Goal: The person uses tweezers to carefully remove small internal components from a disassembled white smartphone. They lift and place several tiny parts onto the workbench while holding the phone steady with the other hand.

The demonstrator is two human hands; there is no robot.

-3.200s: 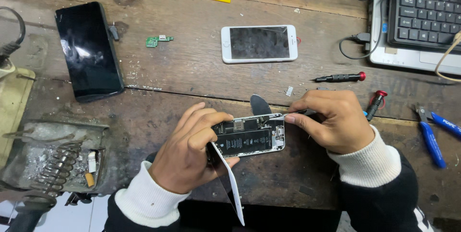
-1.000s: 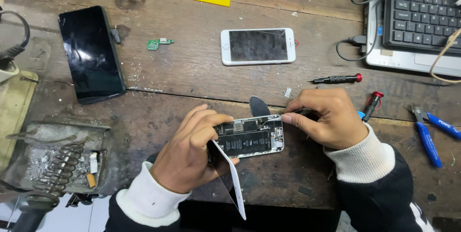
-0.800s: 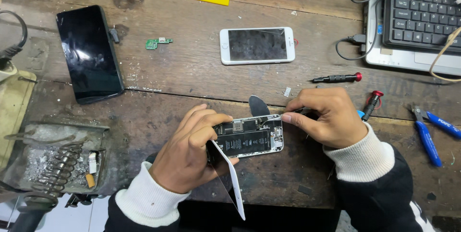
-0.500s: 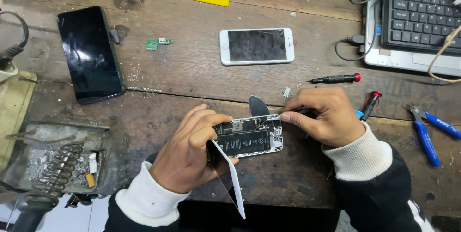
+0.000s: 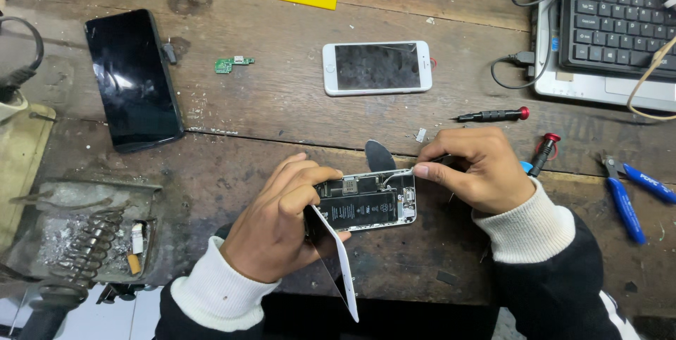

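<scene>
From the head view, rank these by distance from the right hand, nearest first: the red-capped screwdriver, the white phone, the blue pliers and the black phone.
1. Red-capped screwdriver: just above the right hand.
2. White phone and blue pliers: too close to call; the phone lies up and to the left, the pliers out to the right.
3. Black phone: far left of the bench.

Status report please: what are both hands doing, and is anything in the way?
Left hand grips opened phone. Right hand works tweezers at its top edge. Screwdrivers close by, not blocking.
</scene>
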